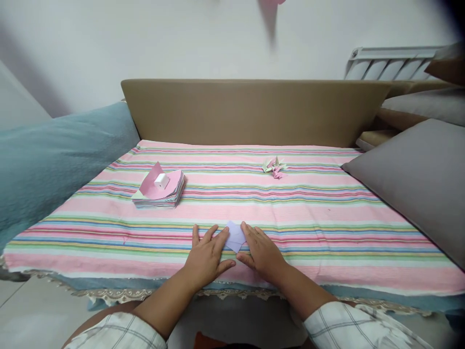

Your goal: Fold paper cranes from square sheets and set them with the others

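A small folded sheet of lilac paper (235, 237) lies flat on the striped cloth near the front edge. My left hand (206, 254) rests at its left side with the fingers spread, the index fingertip on the paper's edge. On the other side lies my right hand (263, 252), its fingers stretched out and the fingertips touching the paper's right edge. Parts of the paper's side edges are hidden beneath the fingertips.
A stack of paper squares (160, 199) stands at the left, with a small white block (162, 181) on its curled pink top sheet. Several folded paper pieces (275, 167) lie further back. Grey cushions (417, 184) border the right, a blue-covered armrest (69, 155) the left.
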Available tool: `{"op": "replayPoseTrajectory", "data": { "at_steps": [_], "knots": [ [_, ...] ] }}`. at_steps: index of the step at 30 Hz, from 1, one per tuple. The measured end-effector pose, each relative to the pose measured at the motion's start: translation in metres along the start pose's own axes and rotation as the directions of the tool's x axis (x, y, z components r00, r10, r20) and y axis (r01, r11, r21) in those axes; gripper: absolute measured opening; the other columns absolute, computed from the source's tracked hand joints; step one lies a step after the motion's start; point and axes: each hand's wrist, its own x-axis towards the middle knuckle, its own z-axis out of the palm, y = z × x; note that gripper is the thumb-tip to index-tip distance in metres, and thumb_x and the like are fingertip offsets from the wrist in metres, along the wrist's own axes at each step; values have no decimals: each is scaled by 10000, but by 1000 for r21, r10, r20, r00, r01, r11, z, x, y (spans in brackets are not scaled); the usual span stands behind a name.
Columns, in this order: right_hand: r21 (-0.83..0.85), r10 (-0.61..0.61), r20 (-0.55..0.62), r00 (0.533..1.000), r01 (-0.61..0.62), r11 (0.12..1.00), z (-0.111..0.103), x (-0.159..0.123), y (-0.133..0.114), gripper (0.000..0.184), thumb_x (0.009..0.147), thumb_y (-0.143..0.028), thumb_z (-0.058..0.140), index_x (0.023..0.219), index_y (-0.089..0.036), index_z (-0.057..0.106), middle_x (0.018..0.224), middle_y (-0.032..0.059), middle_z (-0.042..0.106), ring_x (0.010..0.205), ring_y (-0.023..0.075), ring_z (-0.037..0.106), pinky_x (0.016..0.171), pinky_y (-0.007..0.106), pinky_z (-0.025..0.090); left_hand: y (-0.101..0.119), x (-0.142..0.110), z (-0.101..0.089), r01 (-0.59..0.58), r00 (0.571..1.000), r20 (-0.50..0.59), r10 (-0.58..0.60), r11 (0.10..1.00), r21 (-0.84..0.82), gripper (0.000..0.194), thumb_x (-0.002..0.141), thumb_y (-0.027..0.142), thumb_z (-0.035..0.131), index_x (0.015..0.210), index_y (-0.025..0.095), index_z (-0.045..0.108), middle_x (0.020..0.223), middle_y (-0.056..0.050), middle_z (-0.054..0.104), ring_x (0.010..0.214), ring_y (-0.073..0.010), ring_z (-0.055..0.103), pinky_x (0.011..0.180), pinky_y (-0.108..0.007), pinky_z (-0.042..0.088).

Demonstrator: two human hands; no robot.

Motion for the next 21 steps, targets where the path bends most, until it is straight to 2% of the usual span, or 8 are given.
{"op": "replayPoseTrajectory", "data": {
  "at_steps": [3, 6, 12, 21],
  "knots": [
    [-23, -33, 6, 999, 33, 999, -2, -1, -1, 792, 855, -598, 343, 1413, -56, 194, 1384, 199, 374, 1290, 276, 336, 1033, 471, 321, 1, -1, 1, -52, 999, 9, 51, 996, 69, 654, 730, 593, 566, 1321, 387, 379, 1373, -77, 436, 1241, -373, 362, 959, -725, 59],
    [-58, -64, 42, 997, 66, 996, -3, -2, 0, 773, 827, -642, 347, 1379, -102, 322, 1387, 191, 374, 1301, 298, 309, 1041, 487, 291, 3, -1, 1, -68, 997, 51, 64, 994, 81, 743, 654, 650, 598, 1321, 444, 343, 1420, -71, 367, 1260, -405, 316, 929, -749, 50],
    [-61, -70, 88, 994, 75, 995, -5, -5, 2, 728, 819, -644, 366, 1355, -151, 380, 1416, 181, 328, 1318, 297, 274, 1048, 486, 275, -5, -3, -1, -65, 989, 130, 65, 998, -7, 708, 692, 658, 547, 1328, 424, 341, 1438, -76, 334, 1298, -382, 260, 932, -742, -13],
    [-64, -73, 75, 995, 78, 995, -3, -5, 3, 679, 832, -602, 409, 1347, -160, 395, 1413, 171, 338, 1316, 277, 280, 1054, 473, 274, -15, -13, -9, 13, 993, 115, -14, 1000, 9, 662, 656, 571, 657, 1251, 341, 482, 1423, -114, 352, 1289, -337, 319, 1008, -624, 183]
  ]
}}
